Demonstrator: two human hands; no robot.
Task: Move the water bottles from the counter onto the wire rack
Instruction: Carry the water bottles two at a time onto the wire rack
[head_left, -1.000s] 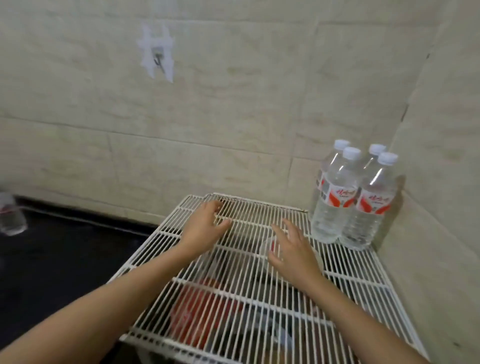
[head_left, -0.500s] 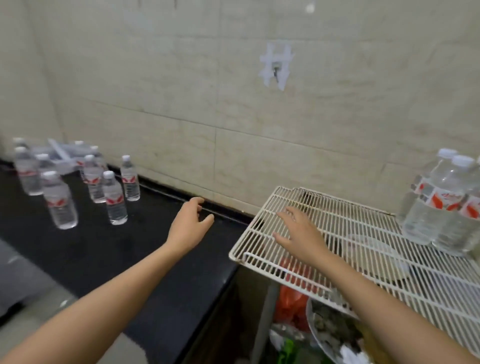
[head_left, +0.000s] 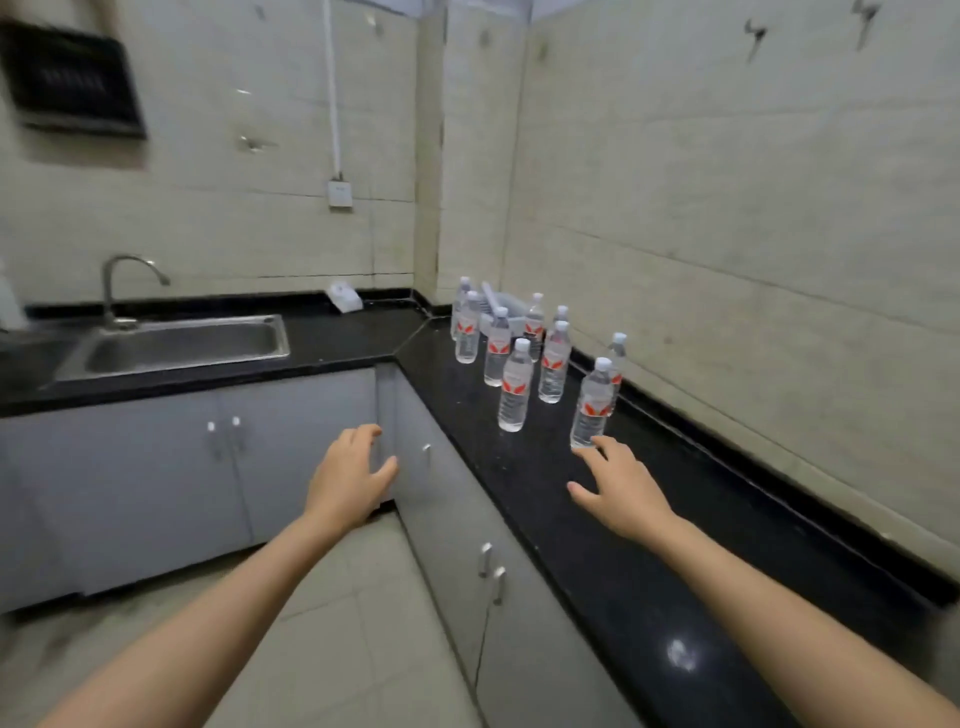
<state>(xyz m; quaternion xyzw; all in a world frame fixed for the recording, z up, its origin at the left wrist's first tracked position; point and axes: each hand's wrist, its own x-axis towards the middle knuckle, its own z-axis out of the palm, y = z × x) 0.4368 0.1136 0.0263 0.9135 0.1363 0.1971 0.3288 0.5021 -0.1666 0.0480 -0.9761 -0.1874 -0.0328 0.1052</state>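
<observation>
Nearest to me, both arms reach forward. My left hand (head_left: 348, 478) hangs over the floor in front of the cabinet corner (head_left: 387, 415), fingers loosely spread and holding nothing; I judge it sits there because it has no bottle within its reach yet. My right hand (head_left: 621, 491) is out over the black counter (head_left: 675, 571), palm down, fingers fanned and empty, thumb swung wide; that spread suits wrapping around a round body. Its fingertips are at the foot of the nearest water bottle (head_left: 592, 405), though I cannot tell whether they touch it; I would take this one first, as it stands closest to me and apart from the others.

Just beyond and to the left stands a second bottle (head_left: 515, 387), upright and on its own, a fair pick for my left hand; behind it the remaining bottles (head_left: 498, 345) stand in a loose cluster towards the counter's corner, all upright with white caps on and red labels. A crumpled clear wrapper (head_left: 501, 304) lies among the farthest ones against the wall.

Farther left, the steel sink (head_left: 176, 343) and its tap (head_left: 111, 291) sit in the other run of counter; a small white box (head_left: 344, 298) rests by the back wall. The wire rack is not in view, so every bottle here is yet to be carried over.
</observation>
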